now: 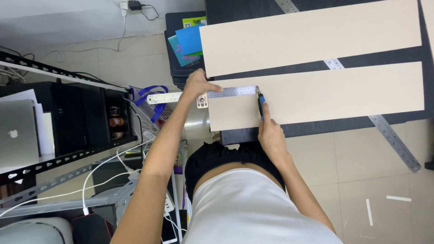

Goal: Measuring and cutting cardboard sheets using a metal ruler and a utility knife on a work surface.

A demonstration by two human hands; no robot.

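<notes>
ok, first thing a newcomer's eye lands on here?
The two pale board strips on the dark table: the far strip and the near strip. Then the hands on the near strip's end: left hand pressing a steel ruler, right hand running a blue knife against it.
</notes>
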